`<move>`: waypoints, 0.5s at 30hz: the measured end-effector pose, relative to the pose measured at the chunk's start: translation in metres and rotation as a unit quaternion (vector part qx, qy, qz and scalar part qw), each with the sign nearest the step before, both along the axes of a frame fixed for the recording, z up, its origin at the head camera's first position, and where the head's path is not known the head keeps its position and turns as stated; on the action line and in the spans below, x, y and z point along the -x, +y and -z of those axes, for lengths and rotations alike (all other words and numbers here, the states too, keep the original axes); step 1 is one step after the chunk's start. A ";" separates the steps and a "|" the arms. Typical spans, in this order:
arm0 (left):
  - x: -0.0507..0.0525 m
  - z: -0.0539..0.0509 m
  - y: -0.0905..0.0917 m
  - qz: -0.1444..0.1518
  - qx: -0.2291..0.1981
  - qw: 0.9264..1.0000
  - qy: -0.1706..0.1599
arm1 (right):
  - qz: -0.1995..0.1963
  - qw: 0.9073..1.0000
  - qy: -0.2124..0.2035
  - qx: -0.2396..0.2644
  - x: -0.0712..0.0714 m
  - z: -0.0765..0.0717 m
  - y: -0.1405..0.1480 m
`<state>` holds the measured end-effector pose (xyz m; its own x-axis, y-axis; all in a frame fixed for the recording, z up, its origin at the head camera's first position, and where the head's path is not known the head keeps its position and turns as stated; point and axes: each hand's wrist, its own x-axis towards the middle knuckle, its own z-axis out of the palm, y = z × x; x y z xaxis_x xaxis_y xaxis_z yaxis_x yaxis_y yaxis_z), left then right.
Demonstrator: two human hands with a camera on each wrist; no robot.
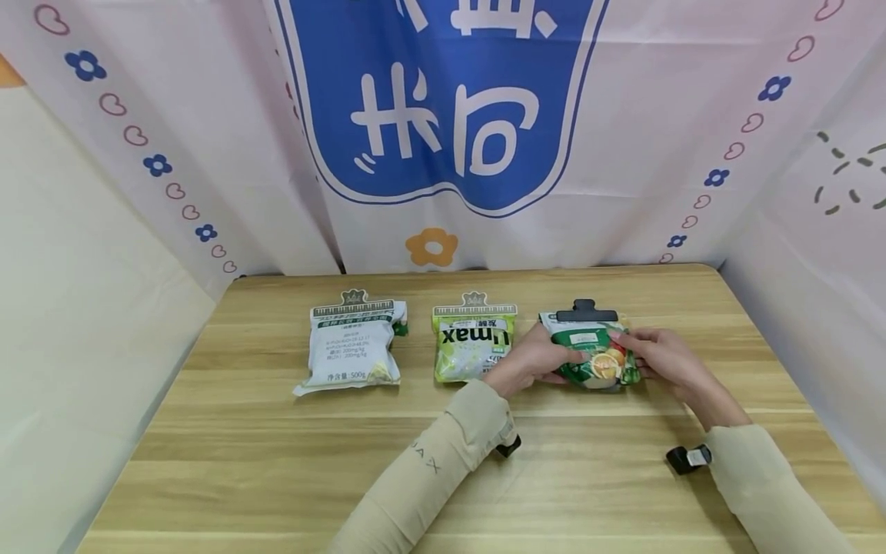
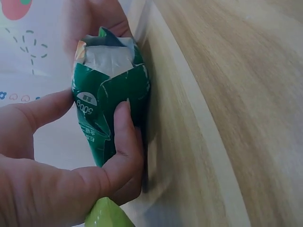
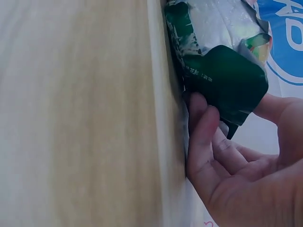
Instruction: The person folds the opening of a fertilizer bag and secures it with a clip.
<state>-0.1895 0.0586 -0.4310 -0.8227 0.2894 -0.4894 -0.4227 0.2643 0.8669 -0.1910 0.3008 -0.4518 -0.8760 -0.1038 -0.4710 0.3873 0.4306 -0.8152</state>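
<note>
A green bag (image 1: 584,372) with fruit pictures lies at the right of the table, a black clip (image 1: 585,310) across its top edge. My left hand (image 1: 534,358) grips the bag's left side, thumb on the upper face and fingers around the lower edge. At the other side my right hand (image 1: 667,358) holds it, thumb on top and fingers beneath. In the left wrist view the green bag (image 2: 124,90) shows a folded side with a whitish patch. The right wrist view has the curled fingers (image 3: 203,137) against the green packaging.
Left of my left hand lies a light-green bag (image 1: 474,354) with a piano-key clip (image 1: 474,308). Farther left is a white bag (image 1: 353,350) with a similar clip (image 1: 354,305). The wooden table (image 1: 277,462) ends at a printed curtain (image 1: 374,238) behind.
</note>
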 end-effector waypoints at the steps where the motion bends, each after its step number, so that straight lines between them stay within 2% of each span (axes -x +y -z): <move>1: -0.001 -0.001 0.000 0.001 0.006 1.000 0.003 | 0.000 1.000 0.001 -0.005 0.000 0.000 0.000; 7: -0.003 -0.004 0.002 0.003 0.022 1.000 0.019 | -0.003 0.999 0.010 -0.041 0.000 -0.002 -0.002; 10: -0.004 -0.003 0.003 0.001 0.023 0.999 0.025 | -0.007 0.999 0.017 -0.046 -0.001 -0.003 -0.002; 15: -0.005 -0.001 0.007 -0.005 0.054 0.998 0.034 | -0.010 0.999 0.018 -0.042 -0.002 -0.002 -0.002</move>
